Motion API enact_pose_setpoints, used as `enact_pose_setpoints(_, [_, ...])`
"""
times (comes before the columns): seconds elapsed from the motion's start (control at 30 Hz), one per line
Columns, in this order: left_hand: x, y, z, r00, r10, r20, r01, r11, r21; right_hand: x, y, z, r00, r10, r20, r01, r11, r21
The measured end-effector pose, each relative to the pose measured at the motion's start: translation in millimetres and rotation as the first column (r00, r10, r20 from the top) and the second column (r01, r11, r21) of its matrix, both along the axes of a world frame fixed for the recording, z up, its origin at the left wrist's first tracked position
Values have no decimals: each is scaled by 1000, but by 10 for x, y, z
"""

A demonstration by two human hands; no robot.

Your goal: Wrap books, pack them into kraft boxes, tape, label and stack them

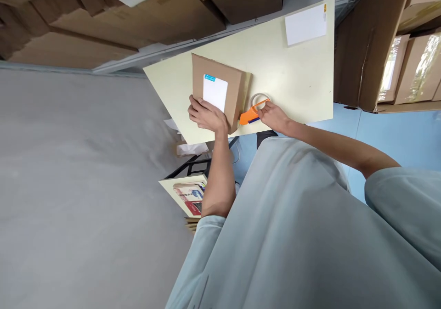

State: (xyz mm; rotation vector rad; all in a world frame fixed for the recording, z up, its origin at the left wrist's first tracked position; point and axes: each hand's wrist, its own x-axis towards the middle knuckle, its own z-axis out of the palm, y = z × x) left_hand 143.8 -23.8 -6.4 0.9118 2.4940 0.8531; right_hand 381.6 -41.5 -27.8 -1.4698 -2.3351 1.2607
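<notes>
A closed brown cardboard box (234, 77) with a white label (214, 92) lies near the left end of the cream tabletop. My left hand (207, 115) rests palm down over its near left part, fingers stretched out toward the left edge and slightly apart. Along the box's right side runs a strip of tape (247, 91). Just right of that side, my right hand (272, 115) is closed on an orange tape dispenser (248, 115). Its roll of tape (253, 99) shows beyond the fingers, and the dispenser's front end is close to the box.
On the cream table (296, 79) a white sheet or flat packet (306, 25) lies at the far right. Stacked cartons (165, 17) line the far side. A large open carton (358, 47) with boxes inside stands right. A grey wall (86, 185) is left; a lower shelf (170, 191) holds printed items.
</notes>
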Motion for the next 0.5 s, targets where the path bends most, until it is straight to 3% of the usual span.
enact_pose_setpoints(0.1, [11, 1, 41, 992, -105, 65, 105, 994, 7, 152, -120, 48, 1000, 6, -14, -7, 999, -39])
enact_pose_setpoints(0.27, [91, 24, 4, 989, -21, -143, 29, 998, 55, 414, -369, 155, 998, 51, -42, -53, 998, -46])
enact_pose_setpoints(0.4, [84, 15, -21, 984, -37, -172, 45, 998, 45, 769, -317, 207, 958, 215, 187, -231, 971, 65])
enact_pose_setpoints(0.5, [50, 7, 6, 988, -54, -144, 61, 997, 43, 1289, 13, 242, 883, 238, 404, -320, 936, 147])
